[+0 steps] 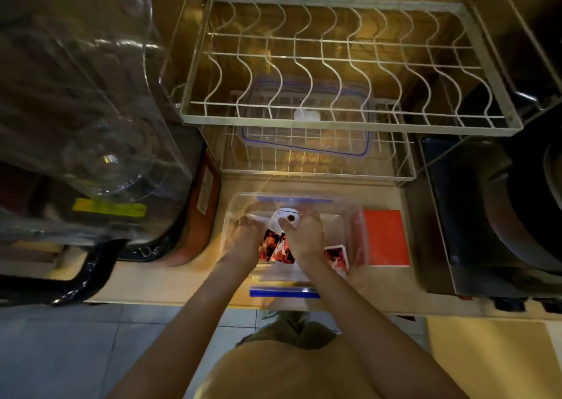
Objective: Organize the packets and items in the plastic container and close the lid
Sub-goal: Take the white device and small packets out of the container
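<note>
A clear plastic container (340, 216) with blue clasps stands on the counter right in front of me. Both hands are inside it. My left hand (246, 234) and my right hand (301, 234) together grip a red, black and white packet (278, 248) over the container's middle. A second red packet (336, 259) lies at the container's right side. The container's clear lid with a blue rim (307, 143) rests on the lower wire rack behind it.
A red box (386, 237) lies just right of the container. A two-tier wire dish rack (334, 64) stands behind. Large clear water jugs (82, 110) fill the left. A dark tray and pan (501, 210) sit at the right.
</note>
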Available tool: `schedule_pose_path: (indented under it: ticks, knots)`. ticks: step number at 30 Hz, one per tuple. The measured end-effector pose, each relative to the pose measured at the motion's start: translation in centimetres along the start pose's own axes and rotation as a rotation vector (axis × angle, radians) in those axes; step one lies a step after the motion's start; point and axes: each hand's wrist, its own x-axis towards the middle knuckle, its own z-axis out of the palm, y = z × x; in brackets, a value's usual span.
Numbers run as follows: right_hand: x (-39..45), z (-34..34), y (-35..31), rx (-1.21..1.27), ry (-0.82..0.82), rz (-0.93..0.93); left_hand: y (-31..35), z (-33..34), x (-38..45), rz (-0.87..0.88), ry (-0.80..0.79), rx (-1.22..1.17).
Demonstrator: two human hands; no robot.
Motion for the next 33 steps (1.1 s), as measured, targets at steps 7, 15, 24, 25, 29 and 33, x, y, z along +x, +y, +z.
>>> schedule_pose_path:
  ticks: [7, 15, 24, 25, 29, 33]
  knots:
    - [0.7, 0.9, 0.3, -0.114, -0.009, -0.007, -1.3, 2.5, 1.1, -0.007, -0.019, -0.017]
    - [0.0, -2.2, 0.7, 0.057, -0.006, -0.07, 0.8, -0.8, 0.6, 0.087, 0.007, 0.171]
    - [-3.3, -10.1, 1.4, 0.324, 0.165, -0.052, 6.5, -7.9, 0.0, 0.316, 0.042, -0.072]
    - [-3.5, -10.9, 1.9, 0.349, 0.207, -0.024, 7.6, -8.0, 0.2, 0.362, 0.019, -0.131]
    - [-4.5, -13.7, 4.2, 0.433, 0.339, 0.072, 11.8, -6.6, 1.8, 0.442, -0.021, -0.218]
    - [-5.0, -14.4, 7.4, 0.302, 0.368, 0.146, 15.5, -4.8, 3.6, 0.662, -0.033, -0.148]
